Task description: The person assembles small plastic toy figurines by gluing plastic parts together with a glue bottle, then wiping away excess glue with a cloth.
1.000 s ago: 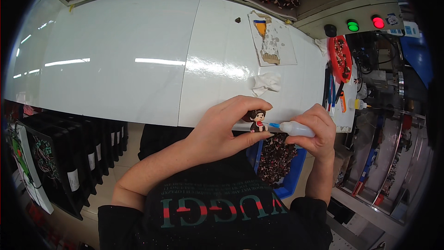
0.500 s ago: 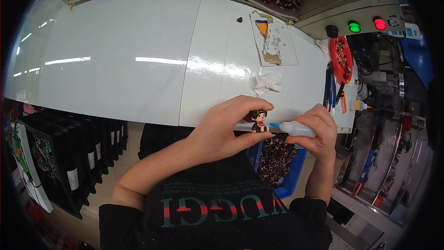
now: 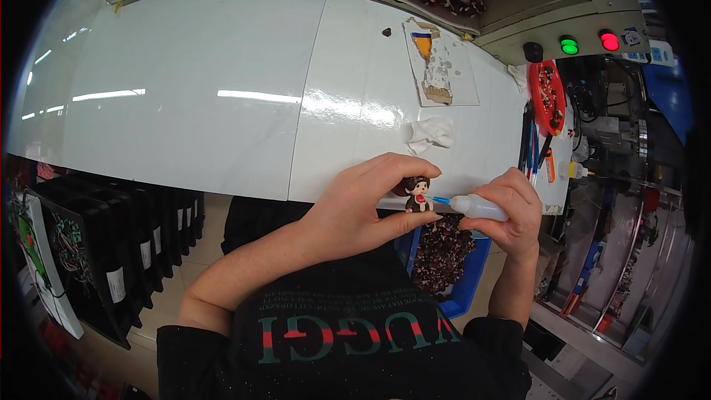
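Observation:
Between the thumb and fingers of my left hand [image 3: 363,204] is a small figurine [image 3: 418,194] with dark brown hair, a pale face and a red patch on its front. My right hand [image 3: 511,211] is wrapped round a whitish squeeze bottle [image 3: 478,207] with a thin blue nozzle. The nozzle points left, and its tip is at or very close to the figurine's front; I cannot tell whether they touch. Both hands are over the near edge of the white table [image 3: 355,133]. Below them a blue bin [image 3: 465,292] holds many small dark brown and pinkish pieces.
A crumpled white tissue [image 3: 431,134] and a stained card [image 3: 444,67] lie beyond my hands. To the right are a red tray [image 3: 546,96] of small parts, pens [image 3: 529,141] and a yellow-topped bottle [image 3: 575,170]. Black racks [image 3: 111,259] stand at lower left. A machine panel [image 3: 585,41] bears lit buttons.
Hardly anything differs. The whole view has shifted very slightly; both hands keep the same hold, and the nozzle stays at the figurine's front.

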Tool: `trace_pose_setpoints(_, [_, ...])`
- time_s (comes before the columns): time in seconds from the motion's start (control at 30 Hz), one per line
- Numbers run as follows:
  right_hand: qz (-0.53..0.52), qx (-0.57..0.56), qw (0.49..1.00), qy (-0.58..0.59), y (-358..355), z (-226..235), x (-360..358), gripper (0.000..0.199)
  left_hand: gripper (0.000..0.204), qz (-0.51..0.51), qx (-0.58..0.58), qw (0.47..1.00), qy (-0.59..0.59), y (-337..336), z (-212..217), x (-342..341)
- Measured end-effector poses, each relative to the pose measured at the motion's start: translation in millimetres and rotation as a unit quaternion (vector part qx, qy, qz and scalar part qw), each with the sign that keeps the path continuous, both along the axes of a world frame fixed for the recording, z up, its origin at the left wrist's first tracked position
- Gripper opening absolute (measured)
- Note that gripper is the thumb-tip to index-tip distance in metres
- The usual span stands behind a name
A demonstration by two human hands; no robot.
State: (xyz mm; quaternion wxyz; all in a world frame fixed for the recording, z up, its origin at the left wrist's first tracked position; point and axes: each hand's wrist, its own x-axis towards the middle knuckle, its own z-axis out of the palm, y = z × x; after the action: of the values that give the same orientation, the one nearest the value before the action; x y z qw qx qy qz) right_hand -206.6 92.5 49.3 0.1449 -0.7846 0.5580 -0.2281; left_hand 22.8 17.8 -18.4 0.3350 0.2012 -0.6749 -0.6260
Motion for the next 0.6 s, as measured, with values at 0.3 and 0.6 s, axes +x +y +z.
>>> trace_pose_setpoints(0.3, [-0.062,-0.034,0.987,-0.147,15.1,-16.7,-19.4,0.049,0.045,-0.010,0.022,1.000,-0.006,-0.2,1.3,1.6])
trace_pose_setpoints(0.6, [-0.244,-0.129,0.859,-0.432,38.9,-31.5,-59.1,0.052,0.044,-0.003,0.017,1.000,-0.015,0.7,2.8,-0.8])
